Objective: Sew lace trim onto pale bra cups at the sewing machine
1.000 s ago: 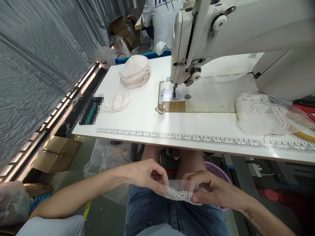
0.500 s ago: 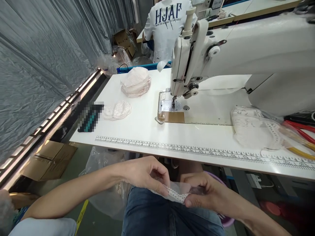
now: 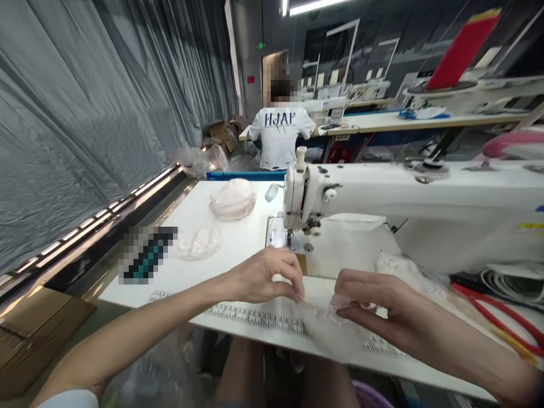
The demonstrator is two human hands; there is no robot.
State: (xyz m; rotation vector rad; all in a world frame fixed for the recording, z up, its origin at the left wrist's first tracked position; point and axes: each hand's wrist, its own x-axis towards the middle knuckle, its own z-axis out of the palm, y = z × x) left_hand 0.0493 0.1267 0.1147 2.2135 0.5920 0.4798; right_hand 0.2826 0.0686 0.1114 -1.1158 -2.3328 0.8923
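Note:
Between my two hands hangs a thin, sheer white lace-edged fabric piece (image 3: 329,328), over the ruler markings near the table's front edge. My left hand (image 3: 276,277) pinches its left end between thumb and fingers. The other end is gripped by my right hand (image 3: 369,300), with fingers curled around it. Just beyond my left hand stands the white sewing machine (image 3: 361,190), its needle and presser foot partly behind my fingers. Motion blurs the fabric's outline.
At the back left of the table (image 3: 255,238) sits a stack of pale fabric cups (image 3: 233,199), with lace pieces (image 3: 200,243) nearer. Red-handled scissors (image 3: 501,317) and white lace (image 3: 408,272) lie at right. A person in a white shirt (image 3: 278,136) sits ahead.
Both hands have risen from above my lap to over the table's front edge, carrying the lace-edged fabric. The view has tilted up, showing more of the room.

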